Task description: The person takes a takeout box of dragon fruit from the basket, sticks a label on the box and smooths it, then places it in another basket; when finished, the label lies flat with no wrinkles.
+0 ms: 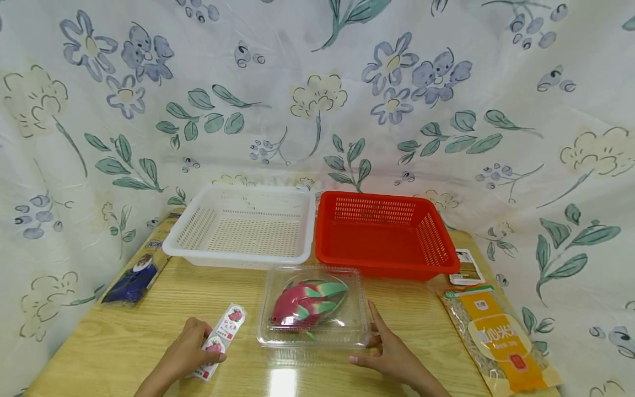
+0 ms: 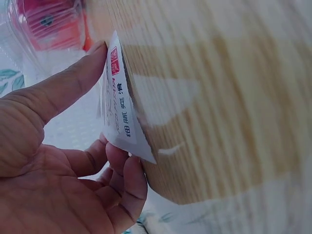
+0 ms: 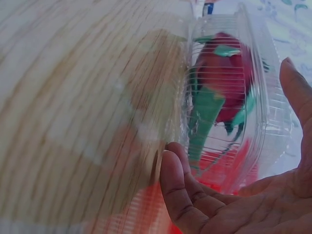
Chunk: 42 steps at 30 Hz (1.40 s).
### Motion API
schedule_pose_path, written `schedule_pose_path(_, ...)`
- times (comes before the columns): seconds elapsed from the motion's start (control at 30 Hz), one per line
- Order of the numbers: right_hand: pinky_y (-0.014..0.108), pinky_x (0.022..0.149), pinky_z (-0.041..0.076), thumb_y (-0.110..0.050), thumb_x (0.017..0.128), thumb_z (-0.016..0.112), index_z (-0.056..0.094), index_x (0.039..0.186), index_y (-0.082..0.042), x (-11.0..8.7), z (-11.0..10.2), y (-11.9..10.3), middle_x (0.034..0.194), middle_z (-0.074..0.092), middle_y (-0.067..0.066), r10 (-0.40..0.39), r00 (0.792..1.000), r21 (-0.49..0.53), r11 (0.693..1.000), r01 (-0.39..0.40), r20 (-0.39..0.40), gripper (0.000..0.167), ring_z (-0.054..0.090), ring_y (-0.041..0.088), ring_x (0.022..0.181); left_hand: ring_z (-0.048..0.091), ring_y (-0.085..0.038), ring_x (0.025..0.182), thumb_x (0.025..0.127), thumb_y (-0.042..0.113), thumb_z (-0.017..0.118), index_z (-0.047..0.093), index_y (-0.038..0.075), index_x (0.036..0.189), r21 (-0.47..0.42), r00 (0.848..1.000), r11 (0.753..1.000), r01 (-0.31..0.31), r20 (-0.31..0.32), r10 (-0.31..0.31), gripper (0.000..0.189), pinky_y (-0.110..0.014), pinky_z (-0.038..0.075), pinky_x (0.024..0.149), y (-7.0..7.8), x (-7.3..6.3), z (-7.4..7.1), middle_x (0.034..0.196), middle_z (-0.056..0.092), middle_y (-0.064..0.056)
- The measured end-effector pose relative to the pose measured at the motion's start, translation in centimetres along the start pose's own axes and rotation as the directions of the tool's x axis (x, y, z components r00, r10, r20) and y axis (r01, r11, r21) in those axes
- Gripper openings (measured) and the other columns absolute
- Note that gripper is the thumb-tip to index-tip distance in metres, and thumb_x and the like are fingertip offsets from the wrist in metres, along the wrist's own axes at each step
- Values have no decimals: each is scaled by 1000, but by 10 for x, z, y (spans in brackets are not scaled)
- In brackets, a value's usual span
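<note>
In the head view a clear plastic box (image 1: 356,286) with its lid on stands at the front middle of the table. Inside it lies a pink and green dragon fruit (image 1: 300,306). My left hand (image 1: 186,348) pinches a strip of dragon fruit stickers (image 1: 228,328) between thumb and fingers, left of the box. In the left wrist view the sticker strip (image 2: 119,102) is bent up at an angle above the wood. My right hand (image 1: 392,353) is at the box's right side, its thumb and fingers spread apart. Its fingertips (image 3: 173,170) are close to the box's lower edge in the right wrist view.
Behind the box stand a white basket (image 1: 238,259) and a red basket (image 1: 382,267), side by side. A blue and gold packet (image 1: 136,275) lies at the left. At the right are a bag of grain (image 1: 496,336) and a small white-edged pack (image 1: 466,267). A floral cloth backs the table.
</note>
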State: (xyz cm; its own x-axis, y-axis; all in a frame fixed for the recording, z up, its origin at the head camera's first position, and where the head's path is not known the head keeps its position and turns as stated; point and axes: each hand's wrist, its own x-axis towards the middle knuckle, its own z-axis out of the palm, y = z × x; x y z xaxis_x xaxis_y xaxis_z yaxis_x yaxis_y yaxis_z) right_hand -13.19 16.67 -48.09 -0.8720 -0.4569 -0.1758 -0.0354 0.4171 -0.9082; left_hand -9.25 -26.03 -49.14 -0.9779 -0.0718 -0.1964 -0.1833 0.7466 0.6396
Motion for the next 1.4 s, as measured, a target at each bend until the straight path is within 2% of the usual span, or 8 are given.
schedule_pose_path(0.17, 27, 74, 53, -31, 82, 82, -2, 161, -14, -2, -2, 0, 139, 46, 30, 20, 1000, -27, 999, -21, -24, 116, 60, 22, 103, 47, -17, 77, 69, 16, 89, 59, -2, 93, -19, 1000, 1000, -22, 17, 22, 42, -22, 42, 59, 0, 1, 1, 101, 45, -10)
schedule_pose_path(0.4, 36, 79, 57, -31, 82, 82, -2, 161, -14, -3, -6, -2, 139, 46, 28, 21, 998, -45, 999, -23, -52, 116, 61, 24, 103, 51, -13, 68, 79, 11, 81, 61, -1, 88, -124, 991, 989, -74, 99, 86, 25, -22, 45, 54, -6, 3, -6, 82, 56, -4)
schedule_pose_path(0.57, 35, 80, 56, -30, 82, 82, -2, 161, -14, -3, -11, -4, 139, 47, 27, 28, 997, -38, 999, -31, -70, 117, 61, 24, 102, 53, -5, 62, 86, 9, 75, 63, -4, 87, -274, 964, 953, -133, 187, 188, 18, -22, 46, 55, -11, 5, -13, 76, 63, -4)
schedule_pose_path(0.73, 30, 78, 53, -31, 82, 82, 0, 161, -15, -3, -14, -6, 139, 48, 25, 36, 995, -59, 997, -41, -90, 116, 62, 22, 103, 54, -4, 59, 89, 10, 72, 59, -5, 88, -366, 957, 925, -105, 215, 194, 20, -22, 48, 53, -8, 4, -17, 70, 60, -1)
schedule_pose_path(0.9, 30, 79, 53, -31, 82, 82, 2, 161, -17, -2, -18, -10, 140, 48, 26, 26, 993, -71, 997, -35, -115, 113, 62, 25, 106, 61, -8, 63, 91, 17, 72, 60, -7, 94, -390, 962, 918, -68, 219, 164, 27, -25, 53, 56, 5, 1, -30, 77, 67, -6)
schedule_pose_path(1.13, 32, 81, 55, -33, 81, 82, 7, 161, -25, -2, -23, -22, 144, 45, 23, 28, 979, -79, 996, -45, -203, 110, 59, 28, 112, 64, -11, 70, 91, 19, 72, 60, -7, 101, -407, 980, 911, -73, 143, 142, 30, -29, 55, 60, 31, -8, -41, 86, 69, -8)
schedule_pose_path(1.3, 35, 84, 55, -33, 80, 84, 12, 160, -30, -2, -25, -34, 145, 45, 21, 27, 964, -66, 997, -46, -264, 108, 58, 29, 114, 66, -12, 73, 91, 18, 72, 60, -7, 105, -449, 982, 889, -91, 108, 155, 31, -30, 56, 62, 57, -14, -40, 91, 71, -6)
schedule_pose_path(1.4, 36, 84, 55, -31, 80, 84, 14, 160, -31, -1, -25, -41, 144, 46, 20, 31, 958, -59, 997, -50, -285, 106, 58, 28, 114, 66, -12, 73, 92, 16, 71, 60, -8, 106, -485, 976, 865, -128, 93, 196, 30, -30, 56, 62, 70, -17, -37, 92, 72, -5)
